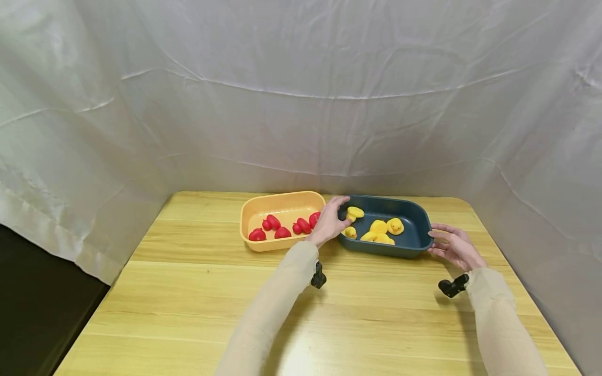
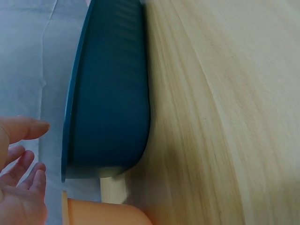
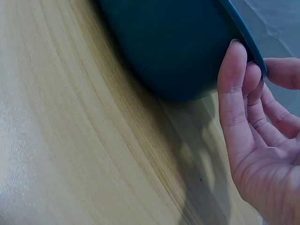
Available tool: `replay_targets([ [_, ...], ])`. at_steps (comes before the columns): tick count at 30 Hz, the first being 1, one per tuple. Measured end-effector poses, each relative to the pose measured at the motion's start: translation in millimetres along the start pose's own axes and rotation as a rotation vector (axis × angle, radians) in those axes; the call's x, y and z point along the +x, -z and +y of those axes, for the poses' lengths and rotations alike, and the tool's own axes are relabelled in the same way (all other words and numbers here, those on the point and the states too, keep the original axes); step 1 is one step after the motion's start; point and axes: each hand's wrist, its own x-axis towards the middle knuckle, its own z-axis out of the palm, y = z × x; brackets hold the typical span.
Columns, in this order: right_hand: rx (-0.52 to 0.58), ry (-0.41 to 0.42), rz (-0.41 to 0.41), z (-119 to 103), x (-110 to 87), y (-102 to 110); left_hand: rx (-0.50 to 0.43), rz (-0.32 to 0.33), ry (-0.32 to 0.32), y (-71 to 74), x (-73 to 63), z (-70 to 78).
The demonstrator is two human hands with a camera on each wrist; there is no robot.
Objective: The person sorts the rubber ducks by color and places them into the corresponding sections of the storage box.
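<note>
A dark blue basin (image 1: 409,250) stands on the table with several yellow rubber ducks (image 1: 379,226) in it. My left hand (image 1: 329,222) hovers at its left end, thumb and fingers spread apart. In the left wrist view, that hand (image 2: 21,178) shows a gap to the basin's rim (image 2: 70,108). At the basin's right end, my right hand (image 1: 453,245) holds the rim. The right wrist view shows the right thumb (image 3: 232,79) against the basin's outer wall (image 3: 168,51), with fingers at the rim.
Left of the blue basin, close beside it, stands an orange basin (image 1: 270,246) holding several red rubber ducks (image 1: 282,232). Both stand towards the back of the wooden table (image 1: 178,292). A pale grey curtain (image 1: 301,120) hangs behind and at the sides.
</note>
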Motion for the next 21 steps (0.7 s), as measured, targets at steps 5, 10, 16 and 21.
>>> replay_targets([
  [5, 0.0, -0.005, -0.001, -0.5, 1.2, -0.5, 0.007, -0.009, 0.001, 4.3, -4.9, -0.2],
  [10, 0.002, 0.002, -0.018, -0.5, 1.3, -0.6, -0.015, -0.013, 0.003, 16.4, -12.1, -1.7],
  [16, -0.013, 0.03, 0.018, 1.4, -0.9, -2.5, -0.018, 0.051, -0.056, 47.7, -30.0, -17.7],
  [21, -0.194, 0.145, 0.135, 4.1, -0.8, -11.3, -0.014, 0.158, -0.089, 95.0, -58.1, -45.0],
])
